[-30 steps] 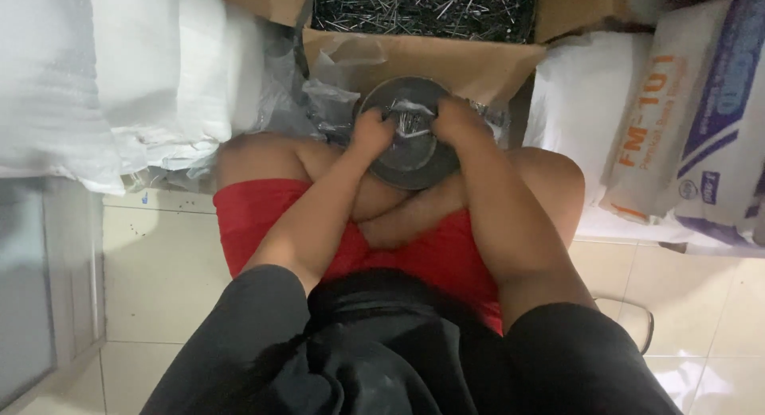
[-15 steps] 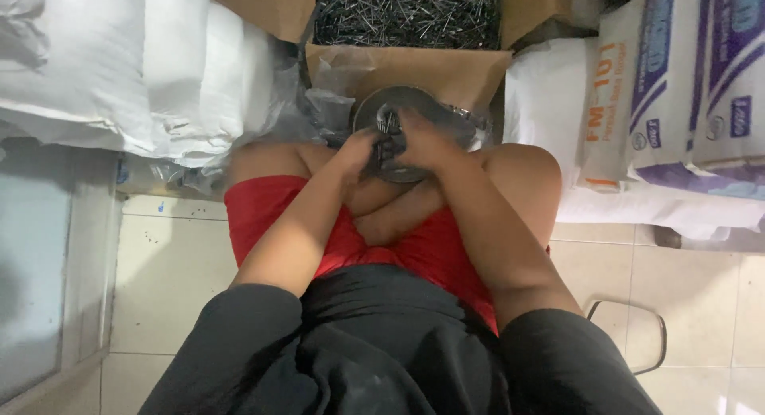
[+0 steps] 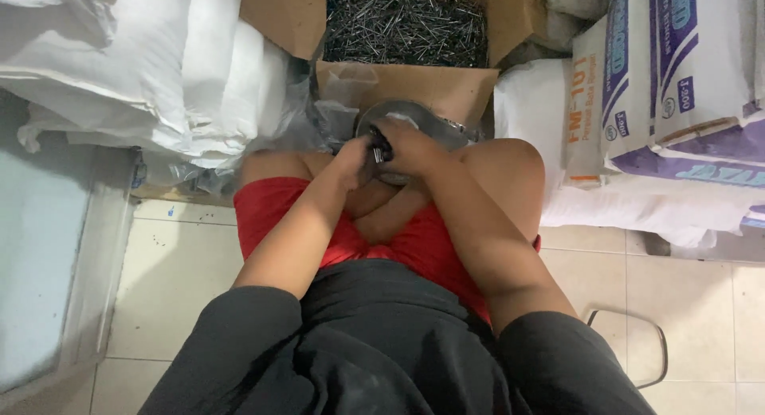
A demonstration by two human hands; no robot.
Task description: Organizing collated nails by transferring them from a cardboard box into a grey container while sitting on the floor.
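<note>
Seated person, head view looking down at lap. Left hand (image 3: 351,156) and right hand (image 3: 410,144) meet over a round grey metal pan (image 3: 434,120) resting at the knees; both hands are closed together on a small bundle of dark nails (image 3: 378,152) held between them. Open cardboard box (image 3: 398,84) directly beyond the pan, filled with loose nails. White sacks (image 3: 119,72) stacked at left; printed white-and-purple bags (image 3: 677,80) stacked at right. Crumpled clear plastic (image 3: 311,124) beside the box. Red shorts, black shirt. Tiled floor (image 3: 175,264) beneath; metal loop (image 3: 637,343) at lower right.
</note>
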